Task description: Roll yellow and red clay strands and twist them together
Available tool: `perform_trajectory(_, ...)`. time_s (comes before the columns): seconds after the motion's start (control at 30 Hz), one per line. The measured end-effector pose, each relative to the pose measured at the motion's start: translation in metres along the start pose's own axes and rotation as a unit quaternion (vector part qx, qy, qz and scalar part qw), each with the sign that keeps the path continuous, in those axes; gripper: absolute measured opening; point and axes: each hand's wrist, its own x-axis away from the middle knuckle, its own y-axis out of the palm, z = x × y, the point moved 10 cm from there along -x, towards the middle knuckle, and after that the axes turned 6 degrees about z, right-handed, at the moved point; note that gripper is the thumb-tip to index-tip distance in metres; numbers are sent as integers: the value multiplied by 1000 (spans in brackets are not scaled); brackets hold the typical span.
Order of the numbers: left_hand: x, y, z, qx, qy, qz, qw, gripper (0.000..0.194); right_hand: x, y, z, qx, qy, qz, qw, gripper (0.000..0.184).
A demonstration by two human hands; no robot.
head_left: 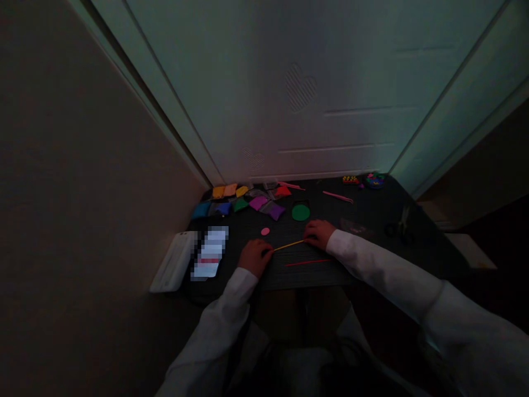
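Observation:
A thin yellow-orange strip (288,245) stretches between my two hands over a small dark table (372,220). My left hand (255,257) is curled closed on its left end. My right hand (318,233) is closed on its right end. Both arms wear white sleeves. A thin red strip (306,263) lies on the table just in front of my hands. A small pink disc (265,231) and a larger green disc (300,213) lie just beyond them.
Several coloured packets (243,201) lie in rows at the table's back left. A pink tool (338,196), colourful small pieces (374,180) and dark scissors (400,225) sit to the right. A white case (171,263) and a blurred card rest at the left edge. A white door stands behind.

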Motion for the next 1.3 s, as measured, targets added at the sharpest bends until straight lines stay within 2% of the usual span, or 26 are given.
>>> perform_trajectory(0.17,-1,-9,7,17,-9,-1,1000,20,2,-3,-3,-28,-23,10,999,15)
perform_trajectory(0.33,-4,-11,23,41,-7,-11,999,19,18,-12,5,-72,-24,21,997,15)
perform_trajectory(0.5,-4,2,43,83,32,-18,996,16,46,-13,22,-102,5,19,995,14)
perform_trajectory(0.67,-1,16,56,96,54,-41,993,16,64,-15,33,-103,17,46,993,16)
perform_trajectory(0.93,4,11,44,85,37,-27,995,16,68,-17,30,-81,-15,76,994,24)
perform_trajectory(1.13,4,14,39,75,37,-32,996,18,65,-11,33,-45,-2,94,995,17)
perform_trajectory(1.3,1,10,38,83,34,-29,996,17,64,-12,32,-55,-7,100,993,14)
